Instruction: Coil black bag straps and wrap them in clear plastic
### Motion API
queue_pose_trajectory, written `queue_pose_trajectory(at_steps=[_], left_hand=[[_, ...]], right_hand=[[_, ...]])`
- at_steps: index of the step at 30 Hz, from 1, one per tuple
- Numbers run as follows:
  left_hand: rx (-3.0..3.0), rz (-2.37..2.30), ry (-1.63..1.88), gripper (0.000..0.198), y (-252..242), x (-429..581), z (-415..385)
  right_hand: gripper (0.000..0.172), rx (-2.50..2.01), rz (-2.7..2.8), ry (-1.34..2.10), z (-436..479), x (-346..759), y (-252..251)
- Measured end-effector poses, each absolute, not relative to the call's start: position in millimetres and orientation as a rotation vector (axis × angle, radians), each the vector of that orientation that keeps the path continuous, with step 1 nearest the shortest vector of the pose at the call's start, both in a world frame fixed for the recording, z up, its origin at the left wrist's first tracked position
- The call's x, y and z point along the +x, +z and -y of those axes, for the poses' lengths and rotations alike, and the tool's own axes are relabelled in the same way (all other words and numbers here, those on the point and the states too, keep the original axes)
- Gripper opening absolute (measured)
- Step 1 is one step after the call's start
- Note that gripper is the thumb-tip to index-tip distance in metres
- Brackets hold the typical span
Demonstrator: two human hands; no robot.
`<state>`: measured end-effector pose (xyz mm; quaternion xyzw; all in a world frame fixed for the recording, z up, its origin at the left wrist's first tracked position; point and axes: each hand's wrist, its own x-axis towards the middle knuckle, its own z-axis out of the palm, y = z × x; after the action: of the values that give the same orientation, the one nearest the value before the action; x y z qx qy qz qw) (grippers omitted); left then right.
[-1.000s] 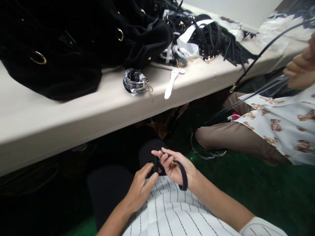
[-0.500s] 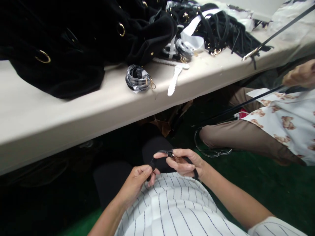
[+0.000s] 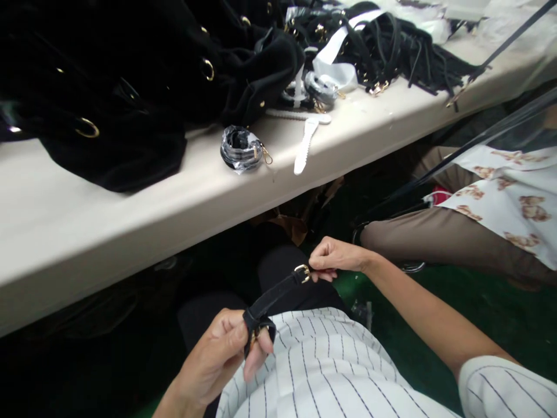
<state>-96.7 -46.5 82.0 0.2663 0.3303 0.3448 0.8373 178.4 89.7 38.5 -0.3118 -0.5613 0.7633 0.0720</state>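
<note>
A black strap point(image 3: 275, 294) with a gold buckle point(image 3: 301, 273) is stretched between my hands over my lap. My left hand point(image 3: 226, 348) is closed round its lower end, where the strap is looped and a bit of gold metal shows at the fingers. At the buckle end, my right hand point(image 3: 328, 257) pinches the strap with its fingers closed just past the buckle.
The pale table point(image 3: 174, 220) bears black bags point(image 3: 130, 116), a plastic-wrapped coiled strap point(image 3: 240, 150), a white toothed strip point(image 3: 306, 145) and a heap of black straps point(image 3: 391, 52). At the right sits a person point(image 3: 418, 238) holding long dark straps.
My hands have moved apart, pulling the strap out between them. The left moved down and left, the right slightly up. The buckle now shows clearly. The neighbour's long straps have shifted.
</note>
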Motion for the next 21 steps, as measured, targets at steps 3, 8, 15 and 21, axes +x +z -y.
queue_pose_trajectory(at_steps=[3, 8, 15, 21], left_hand=[[0.571, -0.634, 0.846, 0.041, 93.7, -96.5, 36.9], [0.413, -0.778, 1.133, 0.031, 115.6, -84.7, 22.0], [0.367, -0.858, 1.307, 0.028, 126.4, -90.0, 26.4], [0.317, -0.829, 1.344, 0.024, 124.5, -102.4, 33.6]], right_hand=[[0.051, -0.726, 1.543, 2.474, -77.2, 160.3, 32.1], [0.039, -0.776, 1.423, 2.109, -58.1, 117.0, 31.9], [0.026, -0.826, 1.406, 1.698, -53.6, 100.1, 51.9], [0.039, -0.787, 1.661, 1.323, -43.2, 95.9, 63.7]])
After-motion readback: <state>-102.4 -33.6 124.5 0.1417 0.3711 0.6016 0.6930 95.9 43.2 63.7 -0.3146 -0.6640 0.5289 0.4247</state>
